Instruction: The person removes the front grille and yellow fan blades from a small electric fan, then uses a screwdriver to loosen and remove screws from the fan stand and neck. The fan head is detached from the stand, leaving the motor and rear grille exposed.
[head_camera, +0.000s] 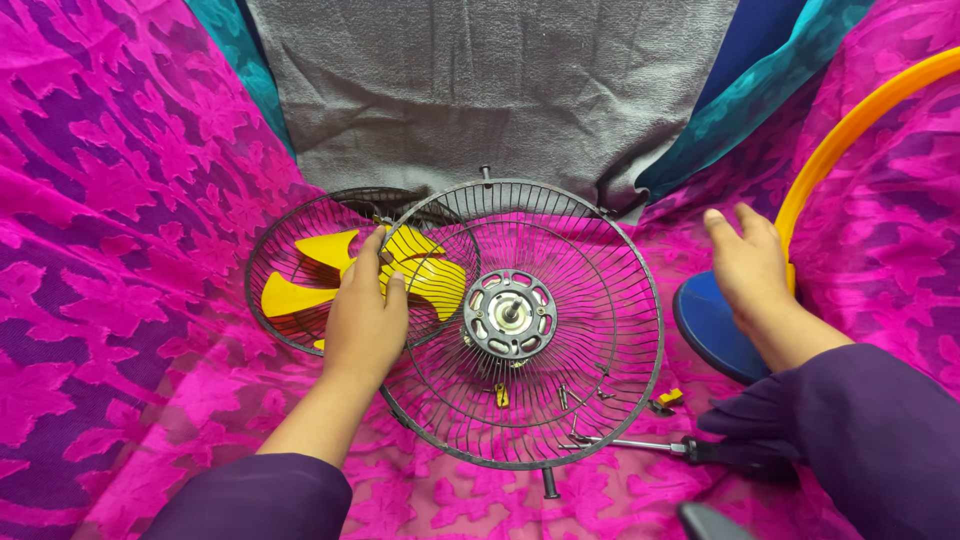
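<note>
A round black wire fan guard (580, 300) with the grey motor hub (509, 315) at its middle lies flat on pink patterned cloth (110, 300). A second, smaller wire guard (290, 240) lies to its left, over a yellow fan blade (300, 290). My left hand (366, 315) rests on the wires where the two guards overlap, fingers apart, pinching something small at the fingertips. My right hand (748, 268) lies open, palm down, on the cloth by a blue round base (710, 325), holding nothing.
A screwdriver (690, 448) with a black handle lies below the big guard, beside small loose screws and a yellow clip (668, 398). A yellow-orange hoop (850, 130) curves at the right. Grey cloth (480, 80) and teal fabric (760, 100) lie farther off.
</note>
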